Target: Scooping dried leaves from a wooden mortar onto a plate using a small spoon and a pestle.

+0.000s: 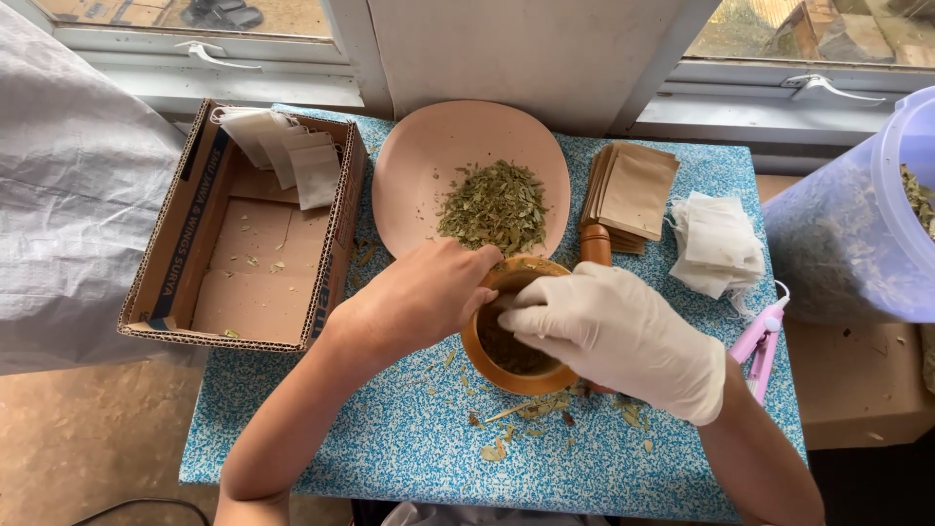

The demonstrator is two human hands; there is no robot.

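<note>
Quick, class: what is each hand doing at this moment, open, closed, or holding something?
Left hand: bare, curled on the wooden bowl rim.
Right hand: gloved, fingers reaching into the bowl; any contents pinched cannot be told.

plate behind bowl, box left

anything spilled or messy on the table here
Yes. Dried leaf bits lie scattered on the speckled blue table, mostly just in front of the wooden bowl that both hands reach into. A few more crumbs lie in the cardboard box. The leaf pile sits on the pink plate.
</note>
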